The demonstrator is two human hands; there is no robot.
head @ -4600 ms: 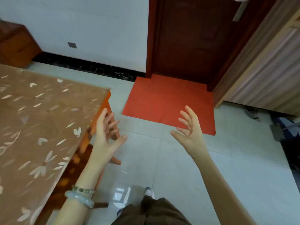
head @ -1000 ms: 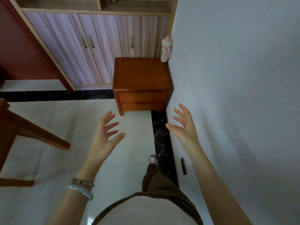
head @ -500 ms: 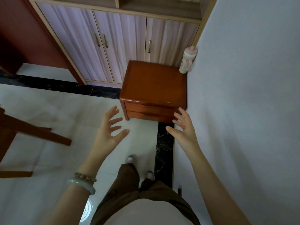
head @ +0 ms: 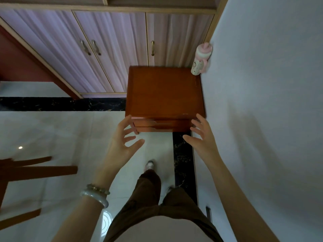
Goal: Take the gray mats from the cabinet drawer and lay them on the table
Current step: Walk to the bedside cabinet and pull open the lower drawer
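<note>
Glossy pale tiles [head: 52, 137], boxy wooden cabinet [head: 165, 92], splayed empty left hand [head: 122, 142]

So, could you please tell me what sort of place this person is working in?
Most likely a room in a home: a small wooden cabinet stands in the corner, a pink child's bottle sits on it, and built-in cupboards line the wall over tiled floor.

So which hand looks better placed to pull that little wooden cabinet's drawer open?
Probably the right hand: its open fingers overlap the drawer front of the cabinet. The left hand, also empty, hovers by the cabinet's left corner. It's close, though.
</note>
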